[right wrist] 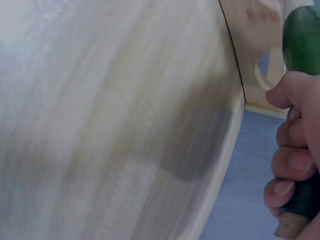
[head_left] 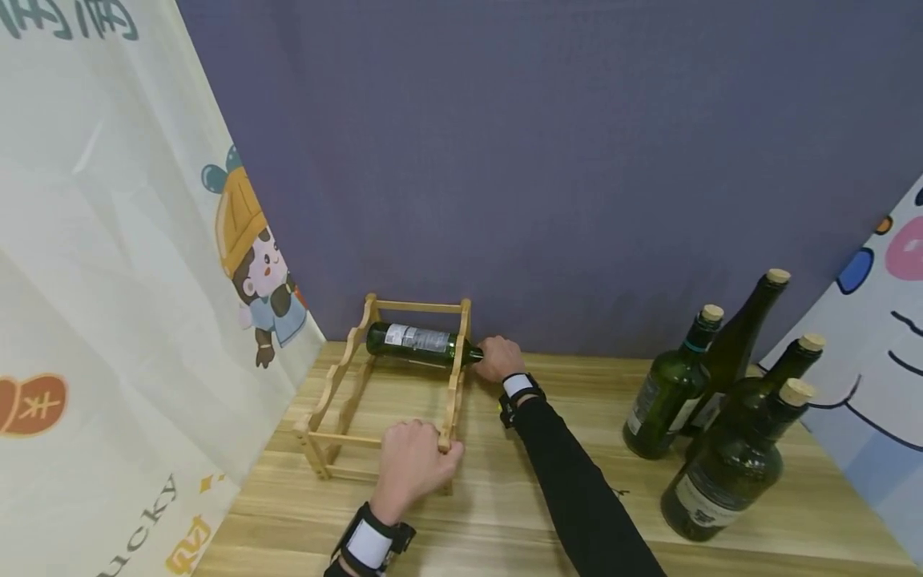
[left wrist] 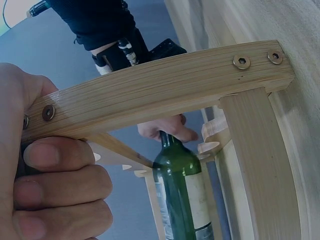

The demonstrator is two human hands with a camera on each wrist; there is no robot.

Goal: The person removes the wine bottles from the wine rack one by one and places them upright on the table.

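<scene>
A light wooden wine rack (head_left: pixel 333 381) stands on the table at the left. Across its far end lies a green wine bottle (head_left: pixel 414 343) on its side, neck pointing right. My right hand (head_left: pixel 501 359) grips the bottle by its neck; in the right wrist view the cork (right wrist: pixel 291 226) sticks out below the curled fingers (right wrist: pixel 292 162). My left hand (head_left: pixel 413 465) holds the rack's near right corner. Seen from the left wrist, its fingers (left wrist: pixel 65 185) curl round the end of a wooden bar (left wrist: pixel 165 87) with bolt heads in it.
Several corked bottles stand upright in a group at the right of the table, among them a green one (head_left: pixel 667 393) and a dark one with a cream label (head_left: pixel 724 481). A dark blue-grey cloth (head_left: pixel 548 176) hangs behind the table (head_left: pixel 570 393). Printed cloths flank both sides.
</scene>
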